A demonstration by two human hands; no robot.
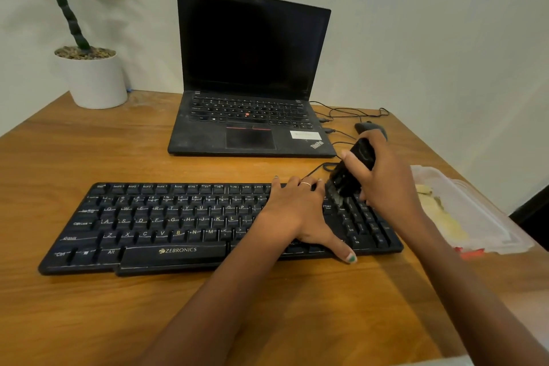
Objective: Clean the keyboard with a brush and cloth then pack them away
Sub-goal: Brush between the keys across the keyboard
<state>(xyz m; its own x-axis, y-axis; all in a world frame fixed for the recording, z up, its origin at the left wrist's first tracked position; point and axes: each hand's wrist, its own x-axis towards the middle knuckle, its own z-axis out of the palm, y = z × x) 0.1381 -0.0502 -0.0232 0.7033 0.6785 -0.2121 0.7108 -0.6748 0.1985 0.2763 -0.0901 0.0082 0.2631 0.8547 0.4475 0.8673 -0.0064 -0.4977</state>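
The right hand [383, 178] gripped a black brush [352, 171], fingers curled round its handle, with the pale bristles pointing down onto the keys at the right end of the black keyboard [184, 226]. Just beside it, to its left, the left hand [294, 211] lay flat and open on the keys, fingers spread toward the far edge, thumb reaching over the near edge; it held nothing. The keyboard rested on the wooden tabletop [89, 142]. To the right of the right hand sat a clear plastic container [493, 217] with a yellowish cloth [442, 214] inside. Beyond both hands stood an open laptop [252, 74] with a dark screen, and just behind the right hand a mouse [364, 127], partly hidden. Far to the left stood a potted plant [92, 77].
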